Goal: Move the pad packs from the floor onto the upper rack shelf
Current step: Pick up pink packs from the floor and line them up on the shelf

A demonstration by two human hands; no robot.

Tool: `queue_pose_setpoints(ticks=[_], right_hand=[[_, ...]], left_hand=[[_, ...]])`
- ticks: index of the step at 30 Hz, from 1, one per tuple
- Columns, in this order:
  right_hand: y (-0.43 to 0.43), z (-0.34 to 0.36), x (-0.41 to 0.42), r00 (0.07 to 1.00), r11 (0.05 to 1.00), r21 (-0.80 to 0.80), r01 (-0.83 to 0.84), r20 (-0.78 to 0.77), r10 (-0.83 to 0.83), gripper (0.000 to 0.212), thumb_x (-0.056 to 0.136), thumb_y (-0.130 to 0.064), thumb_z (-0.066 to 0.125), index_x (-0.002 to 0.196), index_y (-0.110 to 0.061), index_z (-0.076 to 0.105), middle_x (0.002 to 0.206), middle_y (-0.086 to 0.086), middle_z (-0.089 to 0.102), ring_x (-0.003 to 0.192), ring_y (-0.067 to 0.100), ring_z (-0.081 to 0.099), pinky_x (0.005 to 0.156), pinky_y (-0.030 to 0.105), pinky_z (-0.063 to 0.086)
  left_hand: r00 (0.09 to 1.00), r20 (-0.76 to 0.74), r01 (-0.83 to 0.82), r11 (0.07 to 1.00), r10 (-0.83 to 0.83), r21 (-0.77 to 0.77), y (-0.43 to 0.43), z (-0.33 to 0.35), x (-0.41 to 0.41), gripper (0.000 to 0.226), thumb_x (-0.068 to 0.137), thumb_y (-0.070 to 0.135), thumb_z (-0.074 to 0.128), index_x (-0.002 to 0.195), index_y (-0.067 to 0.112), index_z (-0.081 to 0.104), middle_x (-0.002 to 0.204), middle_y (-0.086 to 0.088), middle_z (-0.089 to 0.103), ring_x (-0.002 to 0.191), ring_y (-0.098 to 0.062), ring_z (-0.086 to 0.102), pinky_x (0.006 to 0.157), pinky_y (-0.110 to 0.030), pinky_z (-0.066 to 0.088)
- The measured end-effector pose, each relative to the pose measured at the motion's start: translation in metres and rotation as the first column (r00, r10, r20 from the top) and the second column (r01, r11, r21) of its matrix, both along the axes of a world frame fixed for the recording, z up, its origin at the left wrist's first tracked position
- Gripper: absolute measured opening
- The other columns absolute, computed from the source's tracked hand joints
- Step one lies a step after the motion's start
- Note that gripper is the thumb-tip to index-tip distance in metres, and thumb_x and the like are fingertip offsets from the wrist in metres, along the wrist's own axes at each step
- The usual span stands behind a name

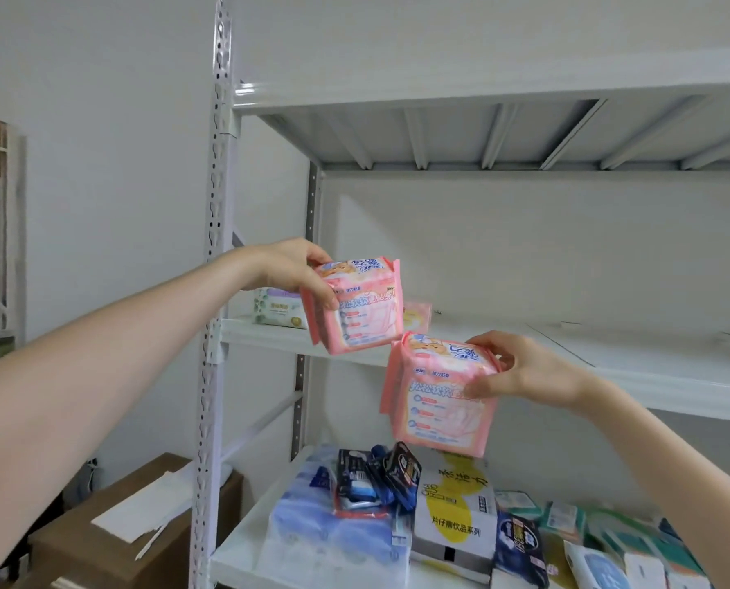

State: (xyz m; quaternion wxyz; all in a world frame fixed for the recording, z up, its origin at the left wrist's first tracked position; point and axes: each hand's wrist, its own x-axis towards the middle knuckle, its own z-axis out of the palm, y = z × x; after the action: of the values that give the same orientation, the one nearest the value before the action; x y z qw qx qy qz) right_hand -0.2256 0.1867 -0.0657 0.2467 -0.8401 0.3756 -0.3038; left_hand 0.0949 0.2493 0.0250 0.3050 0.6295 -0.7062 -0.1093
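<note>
Left hand [286, 265] is gripping the higher pad pack [355, 310], right hand [525, 371] the lower pad pack [440, 397]; next step is likely reaching forward onto the rack shelf [610, 348].

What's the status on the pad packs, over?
Left grip on upper pack; right grip on lower pack. Both in air before shelf. White pack sits at shelf's left end.

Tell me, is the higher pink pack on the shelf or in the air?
In the air. The left hand grips the higher pink pack, tilted, in front of the shelf.
</note>
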Motion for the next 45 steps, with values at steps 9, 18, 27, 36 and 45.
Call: queue_pose_setpoints(ticks=[9,18,27,36,45], right_hand=[[-0.075,0.027,0.059,0.999,1.0,0.01,-0.01,0.041,0.009,0.059,0.052,-0.032,0.083,0.106,-0.019,0.065,0.101,0.003,0.072,0.09,0.017,0.068,0.073,0.024,0.055],[-0.136,0.041,0.108,0.996,1.0,0.004,0.031,0.086,-0.031,0.068,0.048,-0.036,0.084,0.11,-0.017,0.064,0.104,0.005,0.071,0.089,0.017,0.071,0.069,0.021,0.053],[-0.185,0.064,0.119,0.999,1.0,-0.011,0.017,0.047,-0.017,0.072,0.045,-0.041,0.08,0.111,-0.016,0.065,0.103,0.005,0.072,0.092,0.018,0.07,0.07,0.021,0.053],[-0.224,0.065,0.137,0.998,0.999,0.014,0.032,0.063,-0.033,0.073,0.043,-0.041,0.081,0.11,-0.015,0.065,0.106,0.006,0.07,0.093,0.018,0.07,0.071,0.021,0.052],[-0.241,0.051,0.156,0.996,0.997,0.053,0.054,0.073,-0.058,0.072,0.045,-0.034,0.083,0.112,-0.013,0.065,0.11,0.01,0.068,0.089,0.019,0.071,0.067,0.018,0.052]], left_hand=[[0.991,-0.073,0.111,0.994,-0.112,-0.021,-0.119,0.037,0.056,0.043,0.074,0.01,0.08,0.114,0.008,0.065,0.111,-0.006,0.07,0.096,-0.012,0.068,0.076,-0.018,0.055],[0.973,-0.043,0.227,0.974,-0.227,-0.011,-0.239,0.06,0.098,0.036,0.073,0.011,0.081,0.107,0.01,0.069,0.106,-0.004,0.073,0.096,-0.012,0.067,0.081,-0.023,0.053],[0.967,-0.059,0.249,0.968,-0.248,0.007,-0.339,0.066,0.106,0.043,0.07,0.015,0.084,0.109,0.009,0.067,0.109,-0.006,0.072,0.107,-0.016,0.065,0.087,-0.026,0.052],[0.957,-0.033,0.289,0.948,-0.287,0.134,-0.388,0.061,0.109,0.049,0.072,0.014,0.083,0.116,0.006,0.063,0.111,-0.004,0.072,0.107,-0.015,0.066,0.085,-0.024,0.053],[0.949,0.098,0.27,0.935,-0.298,0.228,-0.407,0.037,0.121,0.071,0.046,0.034,0.09,0.111,0.012,0.068,0.106,-0.002,0.074,0.107,-0.018,0.066,0.104,-0.038,0.046]])
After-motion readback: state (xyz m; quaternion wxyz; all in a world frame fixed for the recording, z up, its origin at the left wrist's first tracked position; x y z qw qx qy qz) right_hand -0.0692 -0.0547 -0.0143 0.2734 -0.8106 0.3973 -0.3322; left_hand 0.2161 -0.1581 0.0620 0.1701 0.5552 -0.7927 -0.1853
